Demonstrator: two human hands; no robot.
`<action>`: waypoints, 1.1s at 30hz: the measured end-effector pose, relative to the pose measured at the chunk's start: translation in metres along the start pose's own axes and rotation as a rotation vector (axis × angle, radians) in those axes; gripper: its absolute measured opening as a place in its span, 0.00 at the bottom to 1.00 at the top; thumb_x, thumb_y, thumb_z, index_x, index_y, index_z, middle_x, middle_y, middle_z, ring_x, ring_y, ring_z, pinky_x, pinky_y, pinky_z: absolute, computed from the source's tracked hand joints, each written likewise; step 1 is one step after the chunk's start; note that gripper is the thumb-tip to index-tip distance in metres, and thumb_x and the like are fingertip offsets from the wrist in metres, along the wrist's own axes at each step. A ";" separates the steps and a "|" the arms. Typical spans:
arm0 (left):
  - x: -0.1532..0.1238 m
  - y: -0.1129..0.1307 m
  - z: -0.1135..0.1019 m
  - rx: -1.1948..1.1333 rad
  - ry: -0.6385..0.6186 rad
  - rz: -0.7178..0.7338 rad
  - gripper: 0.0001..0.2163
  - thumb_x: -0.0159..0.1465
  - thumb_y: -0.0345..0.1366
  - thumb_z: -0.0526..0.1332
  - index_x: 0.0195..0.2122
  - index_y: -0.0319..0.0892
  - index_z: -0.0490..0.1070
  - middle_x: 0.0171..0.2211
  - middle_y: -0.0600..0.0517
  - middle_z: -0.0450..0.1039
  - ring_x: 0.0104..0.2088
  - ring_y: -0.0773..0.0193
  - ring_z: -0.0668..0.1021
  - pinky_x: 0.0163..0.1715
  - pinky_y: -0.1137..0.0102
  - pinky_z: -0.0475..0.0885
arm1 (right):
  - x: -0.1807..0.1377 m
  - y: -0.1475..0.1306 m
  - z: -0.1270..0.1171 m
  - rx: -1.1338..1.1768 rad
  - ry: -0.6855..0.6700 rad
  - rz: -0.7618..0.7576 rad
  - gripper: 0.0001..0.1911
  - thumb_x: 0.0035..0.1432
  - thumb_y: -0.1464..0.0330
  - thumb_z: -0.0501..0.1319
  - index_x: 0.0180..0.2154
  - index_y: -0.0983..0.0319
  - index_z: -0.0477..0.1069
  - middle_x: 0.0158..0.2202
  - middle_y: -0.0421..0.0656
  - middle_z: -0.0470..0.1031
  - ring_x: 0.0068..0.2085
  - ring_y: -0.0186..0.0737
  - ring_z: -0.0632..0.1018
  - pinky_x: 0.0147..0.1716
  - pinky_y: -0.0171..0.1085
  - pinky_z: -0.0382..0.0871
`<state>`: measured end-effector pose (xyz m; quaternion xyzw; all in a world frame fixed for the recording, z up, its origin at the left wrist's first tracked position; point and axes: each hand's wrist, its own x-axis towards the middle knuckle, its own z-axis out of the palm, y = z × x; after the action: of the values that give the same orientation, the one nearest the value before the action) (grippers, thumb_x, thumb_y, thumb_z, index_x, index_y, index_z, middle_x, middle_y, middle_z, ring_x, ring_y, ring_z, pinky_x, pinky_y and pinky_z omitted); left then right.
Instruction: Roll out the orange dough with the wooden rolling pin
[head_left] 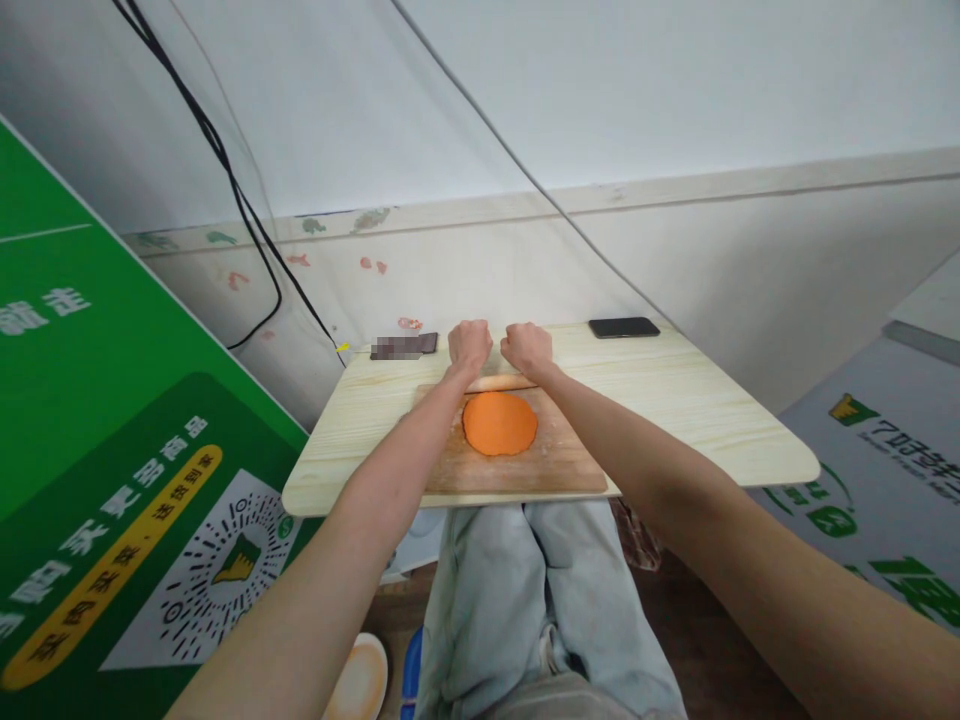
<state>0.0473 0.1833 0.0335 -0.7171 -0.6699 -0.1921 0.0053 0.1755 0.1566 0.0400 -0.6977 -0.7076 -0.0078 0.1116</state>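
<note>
The fingers of the left hand (471,345) and right hand (528,350) are curled into fists, side by side with a small gap. Just on the near side of them is a wooden rolling pin (501,383), its ends hidden by the wrists; I can't tell if the hands press on it. The orange dough (500,424) lies nearer still, between the forearms, apart from the fingers and just beside the pin. It is bright, flat and smooth, nearly round, with a slightly wavy edge. It sits on a wooden board (517,478) dusted with white. The board is on a pale table (675,400), with a black phone (624,328) at the far right.
</note>
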 end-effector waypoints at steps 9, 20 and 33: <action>-0.029 0.006 -0.021 -0.031 0.053 -0.074 0.17 0.79 0.31 0.55 0.53 0.41 0.86 0.50 0.34 0.86 0.53 0.48 0.86 0.49 0.63 0.75 | -0.031 0.004 -0.001 -0.004 0.038 -0.027 0.22 0.76 0.67 0.53 0.59 0.66 0.80 0.60 0.62 0.81 0.63 0.58 0.77 0.60 0.48 0.68; -0.047 0.005 -0.026 -0.036 0.114 -0.159 0.18 0.79 0.36 0.53 0.48 0.44 0.86 0.48 0.38 0.87 0.50 0.48 0.87 0.45 0.63 0.74 | -0.053 0.007 0.000 0.033 0.160 -0.019 0.20 0.76 0.63 0.53 0.57 0.63 0.81 0.59 0.59 0.80 0.63 0.57 0.75 0.59 0.51 0.66; -0.119 0.005 -0.008 -0.055 0.062 -0.082 0.18 0.75 0.37 0.56 0.62 0.41 0.74 0.65 0.33 0.75 0.70 0.42 0.73 0.71 0.47 0.67 | -0.132 0.008 -0.008 -0.047 0.110 -0.099 0.24 0.77 0.65 0.50 0.57 0.64 0.82 0.68 0.60 0.77 0.70 0.59 0.74 0.67 0.53 0.66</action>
<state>0.0469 0.0670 0.0083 -0.6826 -0.6928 -0.2327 -0.0017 0.1849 0.0253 0.0247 -0.6629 -0.7336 -0.0683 0.1333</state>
